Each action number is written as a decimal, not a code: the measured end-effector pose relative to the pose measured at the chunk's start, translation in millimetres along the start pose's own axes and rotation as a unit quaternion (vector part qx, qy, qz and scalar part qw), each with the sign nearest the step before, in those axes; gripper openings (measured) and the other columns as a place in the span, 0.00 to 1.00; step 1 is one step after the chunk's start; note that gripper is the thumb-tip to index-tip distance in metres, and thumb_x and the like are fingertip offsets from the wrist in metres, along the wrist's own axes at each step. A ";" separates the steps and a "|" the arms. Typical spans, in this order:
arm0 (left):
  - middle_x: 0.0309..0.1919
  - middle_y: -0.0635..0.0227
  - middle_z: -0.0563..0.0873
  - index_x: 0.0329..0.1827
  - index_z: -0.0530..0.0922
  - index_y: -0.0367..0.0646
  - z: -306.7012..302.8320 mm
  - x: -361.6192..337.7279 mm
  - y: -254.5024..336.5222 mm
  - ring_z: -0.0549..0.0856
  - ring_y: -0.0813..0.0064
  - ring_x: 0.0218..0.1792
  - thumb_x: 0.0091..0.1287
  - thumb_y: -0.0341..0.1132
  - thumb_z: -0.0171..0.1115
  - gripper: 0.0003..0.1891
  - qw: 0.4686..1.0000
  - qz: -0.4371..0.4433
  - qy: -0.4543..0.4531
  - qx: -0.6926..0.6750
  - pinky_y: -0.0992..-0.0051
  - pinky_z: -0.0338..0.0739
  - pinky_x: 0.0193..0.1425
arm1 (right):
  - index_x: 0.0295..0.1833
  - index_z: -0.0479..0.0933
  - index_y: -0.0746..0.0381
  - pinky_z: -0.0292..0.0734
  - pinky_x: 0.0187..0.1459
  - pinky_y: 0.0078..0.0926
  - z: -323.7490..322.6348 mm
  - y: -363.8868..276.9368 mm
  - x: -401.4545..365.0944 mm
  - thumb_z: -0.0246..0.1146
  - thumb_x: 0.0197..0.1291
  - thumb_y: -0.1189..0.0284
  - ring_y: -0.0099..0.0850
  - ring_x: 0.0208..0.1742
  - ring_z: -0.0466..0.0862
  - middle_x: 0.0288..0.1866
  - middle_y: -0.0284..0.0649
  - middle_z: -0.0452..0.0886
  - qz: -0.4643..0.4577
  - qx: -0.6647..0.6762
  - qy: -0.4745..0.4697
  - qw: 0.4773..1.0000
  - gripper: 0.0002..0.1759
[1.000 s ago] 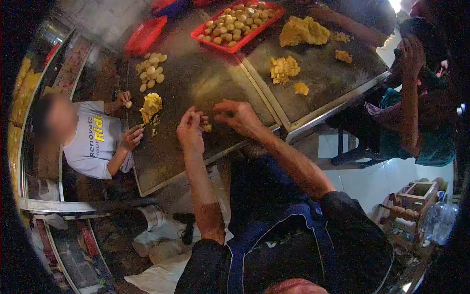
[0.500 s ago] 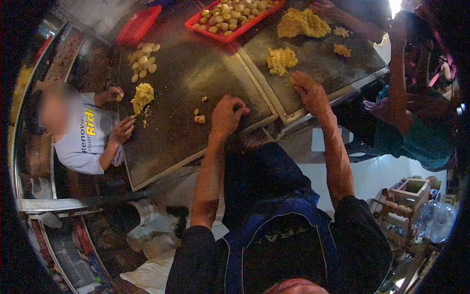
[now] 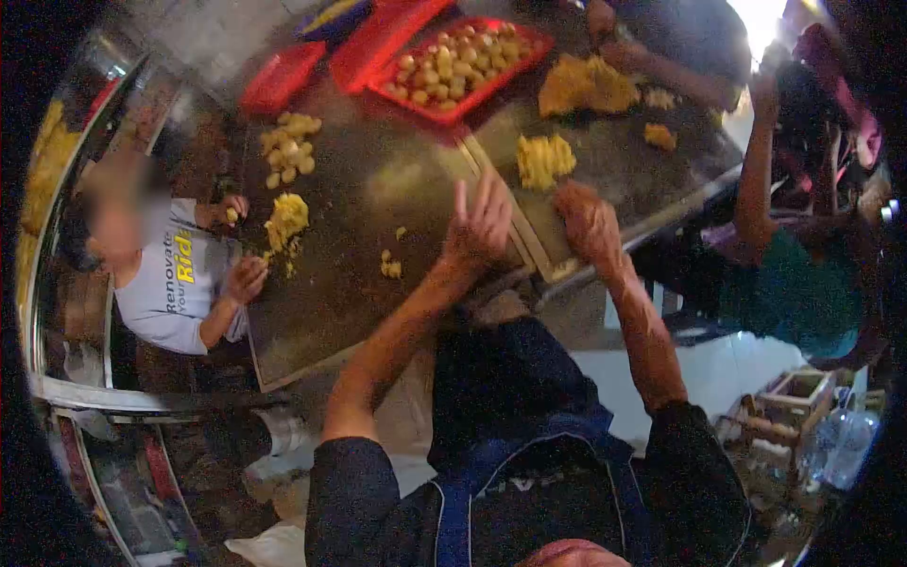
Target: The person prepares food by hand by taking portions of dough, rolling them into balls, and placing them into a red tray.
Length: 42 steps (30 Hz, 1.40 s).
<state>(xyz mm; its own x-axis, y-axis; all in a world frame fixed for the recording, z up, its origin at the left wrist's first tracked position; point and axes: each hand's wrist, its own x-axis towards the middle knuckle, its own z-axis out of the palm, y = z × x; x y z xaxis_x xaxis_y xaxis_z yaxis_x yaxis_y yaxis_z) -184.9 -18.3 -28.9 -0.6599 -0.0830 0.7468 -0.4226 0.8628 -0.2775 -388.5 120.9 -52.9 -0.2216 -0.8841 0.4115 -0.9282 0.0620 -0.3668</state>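
Note:
My left hand (image 3: 480,225) is over the steel table (image 3: 378,326) near its front edge, palm down with the fingers stretched out and apart. Nothing shows in it. To its left lie a few small yellow dough bits (image 3: 390,267). My right hand (image 3: 590,225) is curled in just below a crumbly yellow dough lump (image 3: 546,162), close to the metal seam. Its fingertips are turned inward and blurred, so what they pinch, if anything, is hidden.
A red tray (image 3: 449,113) full of round dough balls stands at the back. Across the left side, a co-worker (image 3: 179,274) handles dough beside a yellow lump (image 3: 286,219) and several balls (image 3: 287,151). Another person's arm (image 3: 661,71) reaches by a larger dough mass (image 3: 588,87).
My left hand has moved right and up, and its curled fingers have straightened. My right hand has drawn down and curled inward. The whole view has shifted slightly downward.

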 end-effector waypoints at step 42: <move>0.59 0.48 0.72 0.45 0.80 0.36 -4.0 -30.2 6.7 0.64 0.46 0.71 0.67 0.38 0.60 0.13 0.984 0.002 -0.160 0.072 0.38 0.51 0.73 | 0.36 0.78 0.62 0.70 0.54 0.49 -68.2 -9.0 2.9 0.65 0.57 0.68 0.44 0.59 0.76 0.44 0.40 0.81 0.144 -0.003 -0.119 0.982 0.08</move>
<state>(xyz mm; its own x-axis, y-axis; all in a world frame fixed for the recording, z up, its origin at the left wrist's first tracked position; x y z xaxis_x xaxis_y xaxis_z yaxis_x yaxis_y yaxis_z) -165.4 -8.0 -50.9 -0.8144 -0.2526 0.5225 -0.4875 0.7862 -0.3798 -401.2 149.4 8.4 -0.4002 -0.9125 0.0851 -0.8388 0.3273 -0.4351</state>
